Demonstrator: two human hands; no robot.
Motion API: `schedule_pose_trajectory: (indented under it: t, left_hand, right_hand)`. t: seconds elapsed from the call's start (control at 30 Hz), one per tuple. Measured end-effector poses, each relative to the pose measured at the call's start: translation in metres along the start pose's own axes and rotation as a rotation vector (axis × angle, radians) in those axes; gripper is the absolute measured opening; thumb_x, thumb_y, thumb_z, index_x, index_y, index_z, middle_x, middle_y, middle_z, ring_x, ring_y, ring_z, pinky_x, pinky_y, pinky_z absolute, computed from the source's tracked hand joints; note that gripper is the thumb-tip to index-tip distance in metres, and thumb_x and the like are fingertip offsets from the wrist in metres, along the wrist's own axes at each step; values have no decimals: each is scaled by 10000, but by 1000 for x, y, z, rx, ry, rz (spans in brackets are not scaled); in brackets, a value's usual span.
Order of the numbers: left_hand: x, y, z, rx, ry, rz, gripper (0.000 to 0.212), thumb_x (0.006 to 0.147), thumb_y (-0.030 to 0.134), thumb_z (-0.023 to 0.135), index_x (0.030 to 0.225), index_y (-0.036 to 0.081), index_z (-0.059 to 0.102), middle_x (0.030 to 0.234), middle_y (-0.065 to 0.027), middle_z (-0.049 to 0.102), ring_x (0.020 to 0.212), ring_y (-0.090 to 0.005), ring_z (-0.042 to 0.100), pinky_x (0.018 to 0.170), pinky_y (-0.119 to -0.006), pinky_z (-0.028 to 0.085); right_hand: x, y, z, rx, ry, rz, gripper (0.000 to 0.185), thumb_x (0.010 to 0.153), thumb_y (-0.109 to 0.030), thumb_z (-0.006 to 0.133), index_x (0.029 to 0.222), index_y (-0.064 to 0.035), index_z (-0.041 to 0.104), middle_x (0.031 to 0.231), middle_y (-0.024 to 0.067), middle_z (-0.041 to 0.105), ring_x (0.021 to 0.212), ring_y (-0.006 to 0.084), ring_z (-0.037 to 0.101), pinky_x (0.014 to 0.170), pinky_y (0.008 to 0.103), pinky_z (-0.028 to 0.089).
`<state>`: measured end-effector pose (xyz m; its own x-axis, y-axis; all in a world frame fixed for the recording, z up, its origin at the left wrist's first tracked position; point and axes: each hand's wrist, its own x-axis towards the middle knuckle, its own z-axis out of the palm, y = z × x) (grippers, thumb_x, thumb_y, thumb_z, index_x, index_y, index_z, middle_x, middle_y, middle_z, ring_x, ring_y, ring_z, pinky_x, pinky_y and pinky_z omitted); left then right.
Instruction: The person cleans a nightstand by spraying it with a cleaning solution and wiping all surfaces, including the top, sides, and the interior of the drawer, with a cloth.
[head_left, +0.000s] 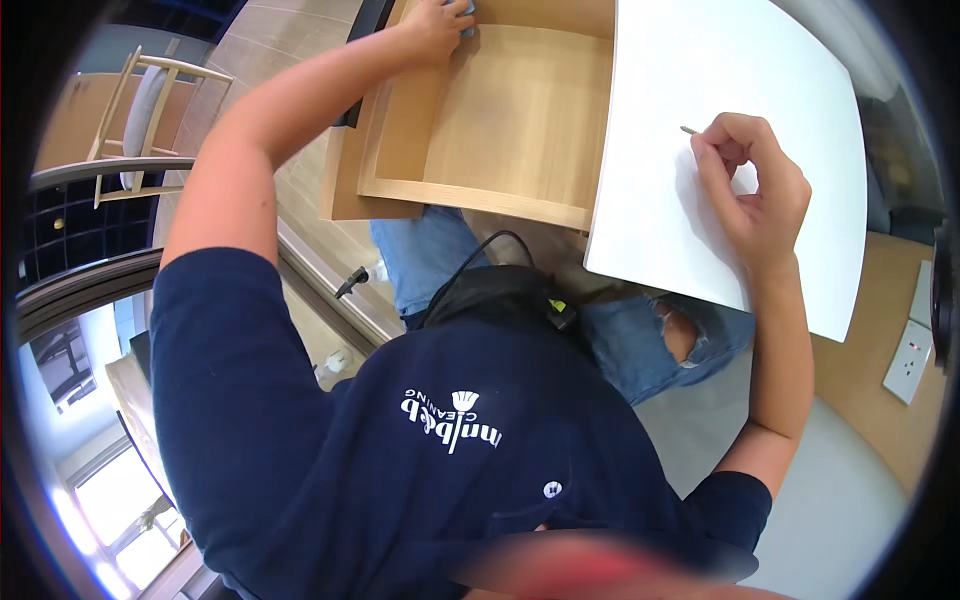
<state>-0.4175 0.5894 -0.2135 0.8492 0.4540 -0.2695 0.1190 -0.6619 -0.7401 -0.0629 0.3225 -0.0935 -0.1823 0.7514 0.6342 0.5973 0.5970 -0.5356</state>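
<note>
A wooden drawer (517, 112) stands pulled out from beside a white tabletop (652, 202), and its inside shows bare light wood. My left hand (437, 30) reaches to the drawer's far left corner, its fingers closed on a blue cloth (468, 9), of which only a small part shows. Above the white top is my right hand (754, 176), pinching a small brass-coloured screw (689, 130) between thumb and fingertip. The screw's threaded end points to the left. The lower edge of the drawer runs just above my knees.
A black strip (367, 26) borders the drawer's outer left side. At the far left stands a wooden chair (142, 120) with a grey cushion. A wall socket (909, 361) is at the right. Near my left leg lies a clear bottle with a black nozzle (352, 282) on the floor.
</note>
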Motion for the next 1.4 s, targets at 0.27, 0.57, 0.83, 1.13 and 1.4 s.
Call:
schedule_pose_trajectory:
  t: [0.27, 0.57, 0.83, 1.13, 1.4]
  left_hand:
    - [-35, 60, -162, -774, -918, 272, 578, 984, 535, 445, 1356, 130, 623, 1485, -151, 489, 1447, -394, 286, 1160, -519, 254]
    - [-10, 92, -138, -1952, -1264, -321, 450, 1017, 373, 480, 1285, 45, 633, 1283, -106, 643, 1161, -207, 589, 1009, -358, 451]
    - [79, 129, -208, -2362, -802, -20, 341, 960, 291, 602, 1229, 80, 604, 1145, -59, 685, 943, -128, 663, 823, -306, 551]
    - [110, 137, -207, -2528, -422, 399, 371, 968, 291, 620, 1274, 84, 588, 1222, -56, 655, 1031, -144, 645, 866, -312, 547]
    - [80, 141, -180, -2801, -269, 183, 401, 974, 290, 636, 1315, 88, 573, 1291, -53, 628, 1109, -158, 629, 904, -318, 544]
  right_hand:
    - [-8, 3, -8, -40, -25, -43, 153, 776, 69, 704, 880, -24, 642, 699, 25, 642, 576, 98, 584, 518, 223, 457]
    - [-2, -5, 0, 9, -43, -143, 176, 758, 70, 698, 873, -39, 623, 692, 44, 623, 517, 143, 542, 484, 260, 434]
    - [3, -10, -2, 6, -72, -126, 173, 754, 78, 687, 854, -41, 609, 683, 45, 605, 503, 150, 530, 468, 276, 426]
    - [1, -4, -2, 23, -80, -62, 173, 747, 85, 689, 843, -40, 616, 698, 50, 623, 522, 150, 555, 489, 268, 445]
    - [-1, -5, -4, 29, -100, -85, 180, 744, 86, 687, 852, -38, 614, 703, 50, 628, 524, 150, 559, 482, 269, 437]
